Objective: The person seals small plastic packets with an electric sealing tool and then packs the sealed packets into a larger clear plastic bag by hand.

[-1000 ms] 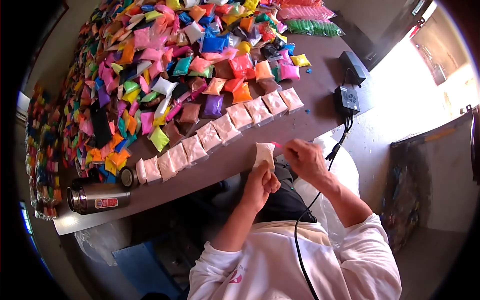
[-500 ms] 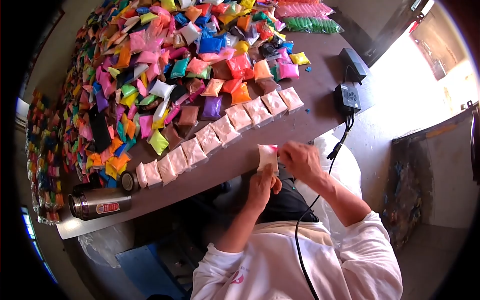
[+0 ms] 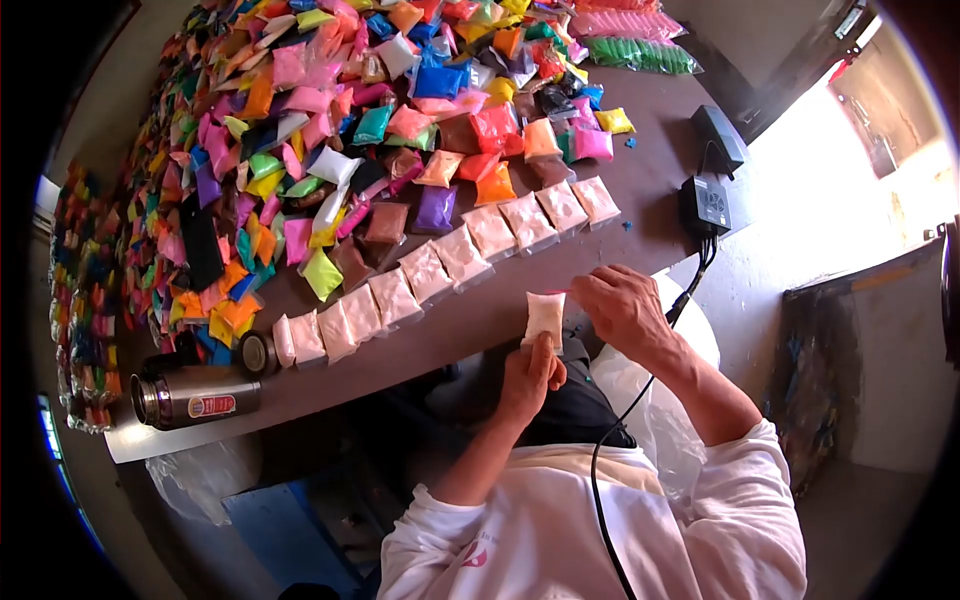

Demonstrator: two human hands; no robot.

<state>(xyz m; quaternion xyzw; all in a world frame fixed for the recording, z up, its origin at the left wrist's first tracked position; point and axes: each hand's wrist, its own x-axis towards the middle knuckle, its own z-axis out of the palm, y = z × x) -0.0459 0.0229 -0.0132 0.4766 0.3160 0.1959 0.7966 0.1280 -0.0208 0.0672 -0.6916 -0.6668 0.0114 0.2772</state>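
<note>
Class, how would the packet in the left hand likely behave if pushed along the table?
The packet would probably slide rather than roll, being flattish and pillow-shaped. It may hold its shape fairly well, since it juts from the left hand without visibly sagging.

Thin, slightly shiny clear plastic wraps the held packet [image 3: 544, 311] and the packet row [image 3: 424, 272]. The far pile [image 3: 437, 82] is glossy, creased plastic. The worktop [image 3: 470, 325] looks smooth with a dull sheen; the left flask [image 3: 180, 393], shiny metal; the near shirt [image 3: 590, 520], soft matt cloth.
</note>
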